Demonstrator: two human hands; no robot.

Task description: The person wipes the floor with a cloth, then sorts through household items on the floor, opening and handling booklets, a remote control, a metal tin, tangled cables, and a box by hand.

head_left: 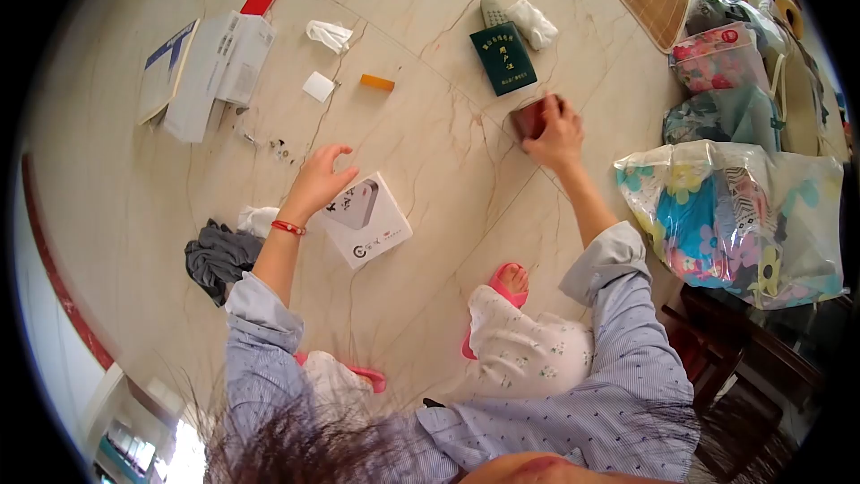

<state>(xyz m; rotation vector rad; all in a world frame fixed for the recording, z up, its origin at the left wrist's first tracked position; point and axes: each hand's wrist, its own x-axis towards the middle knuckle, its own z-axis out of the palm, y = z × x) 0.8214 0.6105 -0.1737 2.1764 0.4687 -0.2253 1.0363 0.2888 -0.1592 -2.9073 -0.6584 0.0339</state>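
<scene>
My right hand (557, 136) is closed on a dark red, slightly blurred object (530, 118) at the floor, just below a dark green booklet (504, 59). A grey remote (494, 12) and a crumpled white cloth (533, 23) touch or lie close behind that booklet. My left hand (321, 181), with a red string at the wrist, is held with fingers curved and apart, holding nothing. It is beside the upper left edge of a white box (383, 222) with a printed picture. An orange box (377, 82) lies farther up the floor.
White boxes (242, 58), a book (168, 70) and a red booklet (261, 0) lie upper left. Nearer are a white tissue (330, 36), a white square (318, 86), small metal bits (281, 151) and grey cloth (219, 255). Flowered plastic bags (730, 224) stand at right.
</scene>
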